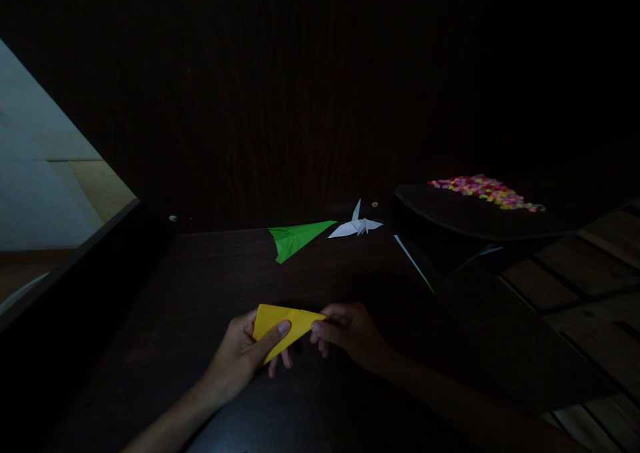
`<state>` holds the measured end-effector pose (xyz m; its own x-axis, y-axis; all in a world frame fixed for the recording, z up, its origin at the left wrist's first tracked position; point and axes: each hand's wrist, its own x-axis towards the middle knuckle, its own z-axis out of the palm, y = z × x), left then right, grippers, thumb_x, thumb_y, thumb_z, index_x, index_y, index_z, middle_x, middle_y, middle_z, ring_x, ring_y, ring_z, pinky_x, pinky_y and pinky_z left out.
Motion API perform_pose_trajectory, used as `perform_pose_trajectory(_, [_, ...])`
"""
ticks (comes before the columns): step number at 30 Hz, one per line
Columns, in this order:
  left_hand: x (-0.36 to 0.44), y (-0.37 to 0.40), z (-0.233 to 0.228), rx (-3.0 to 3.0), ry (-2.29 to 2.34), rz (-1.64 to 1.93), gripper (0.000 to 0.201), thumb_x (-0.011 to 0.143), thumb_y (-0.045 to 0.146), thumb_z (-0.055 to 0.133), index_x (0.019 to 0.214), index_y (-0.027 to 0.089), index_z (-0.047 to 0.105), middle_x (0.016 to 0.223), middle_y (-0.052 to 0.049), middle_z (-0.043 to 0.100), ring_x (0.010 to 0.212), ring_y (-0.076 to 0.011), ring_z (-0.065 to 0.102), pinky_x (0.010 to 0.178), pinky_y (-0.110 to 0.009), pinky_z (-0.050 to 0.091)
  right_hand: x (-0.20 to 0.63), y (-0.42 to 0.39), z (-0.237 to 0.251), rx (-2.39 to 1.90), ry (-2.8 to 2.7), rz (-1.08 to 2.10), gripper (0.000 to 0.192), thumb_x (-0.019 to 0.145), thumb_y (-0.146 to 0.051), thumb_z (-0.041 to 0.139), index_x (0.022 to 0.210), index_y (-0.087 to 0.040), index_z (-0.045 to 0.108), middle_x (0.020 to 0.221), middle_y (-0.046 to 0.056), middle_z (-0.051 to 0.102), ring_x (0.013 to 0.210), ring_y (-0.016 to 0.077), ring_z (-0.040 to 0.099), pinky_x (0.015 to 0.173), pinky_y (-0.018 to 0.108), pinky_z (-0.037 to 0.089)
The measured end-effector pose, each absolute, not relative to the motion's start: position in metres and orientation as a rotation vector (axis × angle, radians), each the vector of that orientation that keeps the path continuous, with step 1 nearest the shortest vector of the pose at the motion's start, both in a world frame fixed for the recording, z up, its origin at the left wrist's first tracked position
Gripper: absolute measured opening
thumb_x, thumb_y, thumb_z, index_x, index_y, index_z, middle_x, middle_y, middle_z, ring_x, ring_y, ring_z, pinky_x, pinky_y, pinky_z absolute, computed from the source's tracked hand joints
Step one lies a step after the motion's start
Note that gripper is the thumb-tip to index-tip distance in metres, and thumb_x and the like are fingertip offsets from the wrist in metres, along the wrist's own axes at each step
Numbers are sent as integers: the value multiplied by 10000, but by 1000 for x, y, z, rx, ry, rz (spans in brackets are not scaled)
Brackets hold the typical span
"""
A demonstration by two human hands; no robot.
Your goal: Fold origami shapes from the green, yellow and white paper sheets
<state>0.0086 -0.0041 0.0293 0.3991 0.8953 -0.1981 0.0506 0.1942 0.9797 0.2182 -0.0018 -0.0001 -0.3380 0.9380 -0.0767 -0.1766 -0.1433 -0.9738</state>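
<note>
The left hand (239, 356) holds a yellow folded paper (274, 316) over the dark bench (210, 273), thumb on top; the right hand (355, 333) has its fingers narrowed on the pointed end. Beyond lie a green folded paper (300, 238) and, just beside, a white folded paper (350, 228) (one point sticking up). Farther right, small colourful pieces (485, 190) form a strip.

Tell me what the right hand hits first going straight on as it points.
The yellow paper: the right hand is touching its narrow tip. Beyond that, probably the left hand holding the paper's wide end, though depth is unclear in this dim view.
</note>
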Motion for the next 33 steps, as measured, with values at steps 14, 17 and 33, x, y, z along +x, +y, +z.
perform_pose_trajectory(14, [11, -6, 24, 1129, 896, 744, 363, 853, 488, 670, 882, 137, 584, 649, -36, 682, 522, -142, 612, 447, -218, 464, 221, 0, 1, -926, -1270, 1644, 344, 773, -467, 750, 649, -146, 738, 628, 31, 689, 474, 90, 566, 456, 201, 474])
perform_pose_trajectory(17, [10, -7, 22, 1150, 887, 758, 334, 865, 469, 664, 878, 146, 583, 677, -33, 680, 550, -135, 601, 484, -222, 463, 221, -1, -1, -945, -1277, 1633, 328, 779, -447, 748, 652, -145, 728, 636, 35, 698, 475, 91, 574, 461, 201, 481])
perform_pose_trajectory(33, [9, -8, 27, 1253, 1098, 890, 554, 819, 418, 711, 1297, 228, 504, 981, -49, 670, 815, -210, 640, 687, -298, 527, 218, -2, -1, -1009, -1330, 1364, 234, 818, -379, 712, 916, -167, 725, 661, 10, 709, 549, 137, 671, 559, 255, 553])
